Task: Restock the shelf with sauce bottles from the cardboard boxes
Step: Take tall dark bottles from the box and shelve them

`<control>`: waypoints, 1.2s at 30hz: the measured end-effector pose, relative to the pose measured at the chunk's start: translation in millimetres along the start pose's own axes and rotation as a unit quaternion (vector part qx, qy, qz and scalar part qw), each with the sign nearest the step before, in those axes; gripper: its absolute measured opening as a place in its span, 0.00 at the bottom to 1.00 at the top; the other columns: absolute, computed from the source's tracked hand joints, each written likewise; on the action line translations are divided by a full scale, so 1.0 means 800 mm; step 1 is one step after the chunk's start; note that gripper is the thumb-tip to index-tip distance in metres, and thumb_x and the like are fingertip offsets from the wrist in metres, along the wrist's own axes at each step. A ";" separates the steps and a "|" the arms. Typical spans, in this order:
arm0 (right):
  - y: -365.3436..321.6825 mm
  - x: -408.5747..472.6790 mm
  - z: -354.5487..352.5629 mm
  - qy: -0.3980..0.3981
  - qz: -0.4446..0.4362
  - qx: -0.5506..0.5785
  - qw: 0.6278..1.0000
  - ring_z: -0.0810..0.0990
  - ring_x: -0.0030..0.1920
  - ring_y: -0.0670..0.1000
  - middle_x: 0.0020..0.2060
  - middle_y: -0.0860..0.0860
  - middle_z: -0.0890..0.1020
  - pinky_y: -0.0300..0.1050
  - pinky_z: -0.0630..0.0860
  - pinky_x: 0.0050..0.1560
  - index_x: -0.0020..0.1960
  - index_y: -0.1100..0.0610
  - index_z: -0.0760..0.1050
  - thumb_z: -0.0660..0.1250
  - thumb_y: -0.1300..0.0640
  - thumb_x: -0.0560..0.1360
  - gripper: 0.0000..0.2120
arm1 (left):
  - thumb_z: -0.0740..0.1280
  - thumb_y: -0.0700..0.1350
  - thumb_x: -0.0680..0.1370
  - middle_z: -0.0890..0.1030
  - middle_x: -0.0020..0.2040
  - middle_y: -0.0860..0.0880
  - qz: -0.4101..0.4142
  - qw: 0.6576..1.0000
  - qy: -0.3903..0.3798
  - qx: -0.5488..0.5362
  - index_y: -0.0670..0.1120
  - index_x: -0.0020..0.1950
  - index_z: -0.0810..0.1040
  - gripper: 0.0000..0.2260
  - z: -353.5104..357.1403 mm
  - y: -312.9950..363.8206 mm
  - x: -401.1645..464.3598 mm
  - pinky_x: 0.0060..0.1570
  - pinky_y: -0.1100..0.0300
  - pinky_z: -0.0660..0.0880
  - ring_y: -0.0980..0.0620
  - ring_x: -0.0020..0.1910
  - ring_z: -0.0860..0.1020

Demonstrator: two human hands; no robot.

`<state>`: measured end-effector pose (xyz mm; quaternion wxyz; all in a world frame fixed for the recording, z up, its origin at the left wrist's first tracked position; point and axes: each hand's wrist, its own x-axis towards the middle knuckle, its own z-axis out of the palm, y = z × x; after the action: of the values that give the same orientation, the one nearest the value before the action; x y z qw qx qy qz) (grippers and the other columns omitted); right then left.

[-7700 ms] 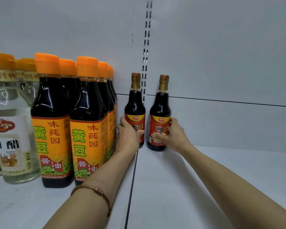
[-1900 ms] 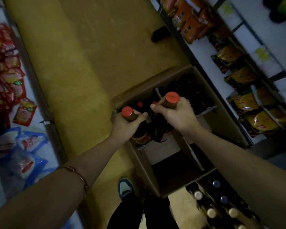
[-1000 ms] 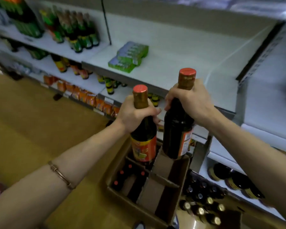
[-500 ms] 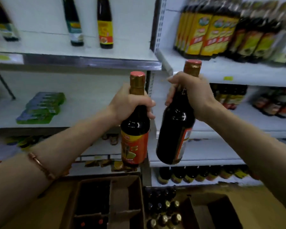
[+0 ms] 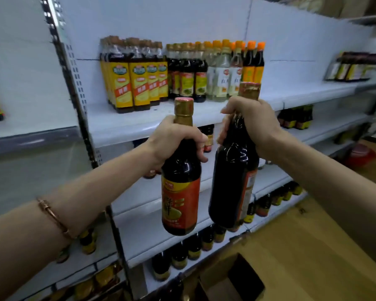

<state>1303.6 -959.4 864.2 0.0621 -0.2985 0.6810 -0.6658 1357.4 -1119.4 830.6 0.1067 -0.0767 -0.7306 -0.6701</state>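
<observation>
My left hand (image 5: 172, 141) grips the neck of a dark sauce bottle (image 5: 180, 192) with a red and yellow label and a gold-wrapped cap. My right hand (image 5: 251, 122) holds a second dark sauce bottle (image 5: 232, 190) by its neck, tilted, its label turned to the right. Both bottles hang in the air in front of the white shelf (image 5: 161, 120). An open cardboard box (image 5: 232, 281) sits on the floor at the bottom of the view.
On the upper shelf stand yellow-labelled bottles (image 5: 137, 83), dark bottles (image 5: 187, 79), clear vinegar bottles (image 5: 221, 77) and orange-capped ones (image 5: 253, 64). Lower shelves hold rows of small dark bottles (image 5: 178, 257). A perforated upright (image 5: 74, 83) divides the shelving bays. Wooden floor lies at the right.
Both hands have lifted the two bottles out of the box and up to shelf height. My view has swung up and right toward the upper shelf.
</observation>
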 end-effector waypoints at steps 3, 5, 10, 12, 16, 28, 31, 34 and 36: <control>0.001 0.009 -0.076 0.032 0.010 -0.002 0.999 0.76 0.29 0.59 0.25 0.63 0.77 0.48 0.75 0.36 0.27 0.67 0.73 0.62 0.62 0.69 0.14 | 0.68 0.37 0.64 0.79 0.27 0.37 0.009 0.999 -0.034 -0.002 0.38 0.26 0.76 0.07 0.062 0.002 0.059 0.43 0.51 0.78 0.40 0.28 0.79; 0.000 0.014 -0.128 0.049 0.013 -0.003 0.999 0.76 0.28 0.58 0.25 0.62 0.76 0.46 0.75 0.34 0.29 0.67 0.72 0.62 0.62 0.70 0.12 | 0.68 0.37 0.64 0.79 0.27 0.37 0.020 0.998 -0.056 0.000 0.38 0.25 0.77 0.07 0.107 0.003 0.098 0.45 0.49 0.78 0.40 0.29 0.79; 0.007 0.017 -0.255 0.099 0.013 -0.040 0.994 0.76 0.27 0.58 0.24 0.62 0.76 0.45 0.74 0.33 0.26 0.66 0.73 0.63 0.61 0.70 0.15 | 0.67 0.37 0.63 0.78 0.27 0.38 0.048 0.995 -0.092 -0.005 0.35 0.28 0.76 0.06 0.210 0.001 0.185 0.44 0.49 0.78 0.39 0.30 0.79; 0.013 0.020 -0.303 0.116 0.016 -0.059 0.991 0.77 0.29 0.59 0.25 0.62 0.77 0.48 0.75 0.36 0.25 0.64 0.75 0.64 0.59 0.69 0.15 | 0.67 0.37 0.64 0.79 0.28 0.36 0.050 0.993 -0.104 -0.006 0.34 0.28 0.75 0.07 0.247 -0.004 0.217 0.45 0.50 0.78 0.38 0.31 0.79; 0.022 0.032 -0.381 0.154 0.019 -0.078 0.985 0.77 0.30 0.59 0.25 0.61 0.77 0.51 0.74 0.40 0.23 0.63 0.75 0.64 0.58 0.69 0.17 | 0.67 0.37 0.64 0.79 0.27 0.37 0.041 0.990 -0.135 -0.010 0.37 0.26 0.77 0.07 0.316 -0.015 0.276 0.51 0.41 0.77 0.38 0.31 0.79; 0.073 0.150 -0.586 0.186 0.019 -0.126 0.974 0.77 0.32 0.61 0.25 0.62 0.78 0.53 0.75 0.43 0.22 0.62 0.76 0.64 0.58 0.70 0.18 | 0.67 0.38 0.64 0.80 0.29 0.36 0.062 0.981 -0.183 -0.012 0.36 0.28 0.77 0.07 0.460 -0.049 0.511 0.43 0.52 0.80 0.39 0.32 0.80; 0.085 0.205 -0.636 0.187 0.021 -0.125 0.974 0.77 0.32 0.60 0.25 0.61 0.78 0.55 0.76 0.45 0.21 0.60 0.76 0.64 0.58 0.70 0.19 | 0.67 0.38 0.64 0.79 0.30 0.34 0.078 0.980 -0.182 -0.009 0.37 0.27 0.76 0.06 0.477 -0.049 0.586 0.47 0.46 0.80 0.37 0.33 0.81; 0.092 0.262 -0.682 0.188 0.007 -0.114 0.975 0.77 0.32 0.60 0.26 0.63 0.77 0.54 0.75 0.43 0.22 0.62 0.76 0.63 0.58 0.70 0.18 | 0.67 0.37 0.64 0.79 0.29 0.35 0.089 0.980 -0.175 -0.019 0.37 0.26 0.76 0.06 0.487 -0.049 0.657 0.44 0.45 0.81 0.35 0.33 0.80; 0.098 0.297 -0.712 0.186 0.003 -0.093 0.978 0.77 0.30 0.59 0.26 0.63 0.77 0.51 0.75 0.41 0.23 0.63 0.75 0.63 0.58 0.70 0.18 | 0.67 0.37 0.63 0.79 0.28 0.37 0.092 0.982 -0.166 -0.009 0.39 0.25 0.77 0.07 0.493 -0.052 0.695 0.40 0.51 0.80 0.38 0.32 0.81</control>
<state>810.5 -585.5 924.4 -0.0917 -0.1720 0.7405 -0.6431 789.3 -747.9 903.1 0.0442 -0.2548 -0.7216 -0.6422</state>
